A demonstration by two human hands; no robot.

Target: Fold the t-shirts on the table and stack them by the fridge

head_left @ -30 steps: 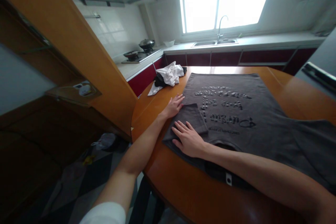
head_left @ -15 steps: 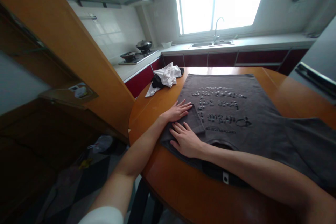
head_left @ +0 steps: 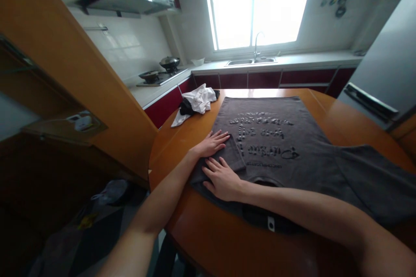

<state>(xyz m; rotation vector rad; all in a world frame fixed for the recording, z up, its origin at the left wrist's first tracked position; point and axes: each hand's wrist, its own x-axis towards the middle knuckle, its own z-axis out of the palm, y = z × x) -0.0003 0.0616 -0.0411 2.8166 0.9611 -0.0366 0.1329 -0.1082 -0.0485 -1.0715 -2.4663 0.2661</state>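
A dark grey T-shirt (head_left: pixel 312 164) with printed lettering lies spread on the wooden table (head_left: pixel 172 147), its collar toward me. Its left sleeve is folded inward over the body, while the right sleeve stretches out to the side. My left hand (head_left: pixel 212 143) rests flat on the folded sleeve, fingers extended. Just nearer to me, my right hand (head_left: pixel 224 181) also lies on the folded cloth with its fingers spread. Neither hand grips the fabric. My right forearm passes over the collar and hides part of it.
A crumpled white and black garment pile (head_left: pixel 198 100) sits at the table's far left edge. Beyond are a stove with pans (head_left: pixel 169 64), a sink (head_left: pixel 240 62) and a counter. A fridge (head_left: pixel 377 65) stands at right; a wooden partition (head_left: pixel 107 95) rises at left.
The whole view has shifted, so the table and shirt appear slightly further left and lower. Both hands stay flat on the folded sleeve, with no visible change in the shirt.
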